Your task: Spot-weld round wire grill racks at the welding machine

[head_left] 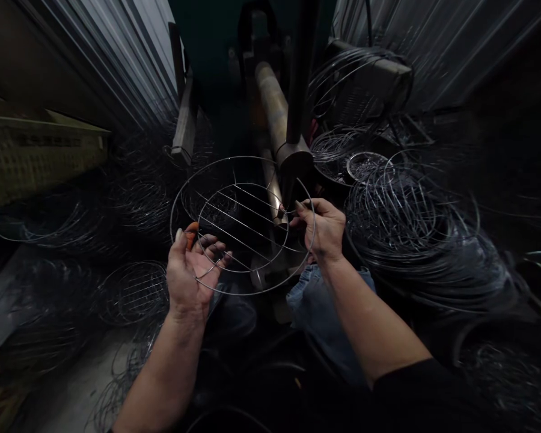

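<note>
A round wire rack (252, 294), with an outer ring, a smaller inner ring and parallel cross bars, is held roughly level in front of me. My left hand (192, 273) grips its outer ring at the left, thumb on top and the other fingers half curled beneath; an orange cover sits on one finger. At the right side, my right hand (322, 225) pinches a thin piece of wire between thumb and forefinger. That pinch is close to the tip of a lower metal rod (273, 189) of the machine. Just above is the end of a thick metal cylinder (275, 105).
Large coils and hoops of wire (415, 240) are piled at the right, with a round bowl (367, 167) of small pieces behind them. More wire racks (137, 288) lie at the left. A dark upright bar (301, 78) stands before the cylinder. Corrugated metal sheets (130, 54) rise behind.
</note>
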`<state>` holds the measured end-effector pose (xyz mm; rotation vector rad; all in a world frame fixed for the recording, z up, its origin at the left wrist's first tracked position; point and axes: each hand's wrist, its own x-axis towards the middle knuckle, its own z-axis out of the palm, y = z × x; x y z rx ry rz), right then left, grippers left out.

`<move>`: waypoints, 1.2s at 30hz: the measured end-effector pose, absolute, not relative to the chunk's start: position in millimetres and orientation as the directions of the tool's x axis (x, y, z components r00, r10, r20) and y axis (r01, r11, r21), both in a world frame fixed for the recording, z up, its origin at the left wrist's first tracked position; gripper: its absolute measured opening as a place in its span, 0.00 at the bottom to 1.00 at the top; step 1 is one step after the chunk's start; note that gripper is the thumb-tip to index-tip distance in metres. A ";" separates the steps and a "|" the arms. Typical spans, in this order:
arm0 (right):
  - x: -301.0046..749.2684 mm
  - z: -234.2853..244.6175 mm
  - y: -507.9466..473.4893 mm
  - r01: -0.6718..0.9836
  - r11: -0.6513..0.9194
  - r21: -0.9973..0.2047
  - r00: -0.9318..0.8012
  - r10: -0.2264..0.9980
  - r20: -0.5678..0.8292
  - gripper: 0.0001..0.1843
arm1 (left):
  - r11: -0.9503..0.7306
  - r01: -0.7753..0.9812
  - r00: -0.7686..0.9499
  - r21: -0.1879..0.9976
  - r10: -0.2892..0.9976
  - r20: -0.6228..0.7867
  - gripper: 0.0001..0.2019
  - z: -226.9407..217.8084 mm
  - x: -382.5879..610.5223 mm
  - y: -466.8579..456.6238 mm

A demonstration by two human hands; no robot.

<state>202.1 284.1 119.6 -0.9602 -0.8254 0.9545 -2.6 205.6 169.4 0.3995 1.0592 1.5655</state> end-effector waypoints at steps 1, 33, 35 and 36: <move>202.2 119.8 285.4 -0.287 0.266 -0.920 0.353 0.922 0.157 0.17 | 0.059 -0.609 -0.294 0.791 0.910 -0.294 0.18 169.5 -2.3 206.2; 201.7 128.6 298.6 -0.258 0.203 -0.945 0.296 0.947 0.123 0.20 | 0.060 -0.664 -0.327 0.745 0.873 -0.362 0.15 165.8 9.3 202.5; 203.8 127.6 298.1 -0.288 0.181 -0.941 0.266 0.958 0.103 0.20 | 0.041 -0.672 -0.332 0.739 0.876 -0.350 0.16 168.1 14.2 194.8; 206.2 125.9 296.1 -0.296 0.163 -0.941 0.239 0.967 0.092 0.20 | 0.028 -0.677 -0.329 0.736 0.882 -0.337 0.17 168.7 17.4 187.4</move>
